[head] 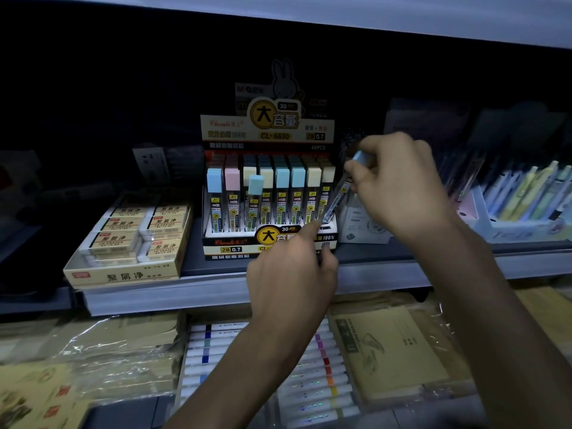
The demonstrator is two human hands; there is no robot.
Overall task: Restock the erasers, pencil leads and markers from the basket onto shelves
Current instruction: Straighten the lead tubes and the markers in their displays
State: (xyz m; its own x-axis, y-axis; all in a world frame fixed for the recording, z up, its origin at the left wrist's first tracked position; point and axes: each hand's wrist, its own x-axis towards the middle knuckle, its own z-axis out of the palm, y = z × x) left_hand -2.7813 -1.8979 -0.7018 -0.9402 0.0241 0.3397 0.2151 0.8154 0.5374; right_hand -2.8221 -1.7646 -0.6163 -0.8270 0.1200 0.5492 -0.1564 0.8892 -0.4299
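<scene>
A display box of pencil-lead tubes (269, 193) stands on the middle shelf, its rows filled with pastel-capped tubes. My right hand (399, 181) pinches one blue-capped lead tube (339, 193) and holds it tilted over the box's right end. My left hand (294, 267) is in front of the box with its index finger stretched out, touching the lower end of that tube; its other fingers are curled. A tray of boxed erasers (136, 239) sits to the left of the lead box. Rows of white markers (266, 366) lie on the shelf below.
Plastic-wrapped brown notebooks (399, 351) lie right of the markers, with more wrapped paper stacks (117, 348) on the left. A bin of pastel pens (532, 199) stands at the right on the middle shelf. The upper shelf edge (309, 13) hangs overhead.
</scene>
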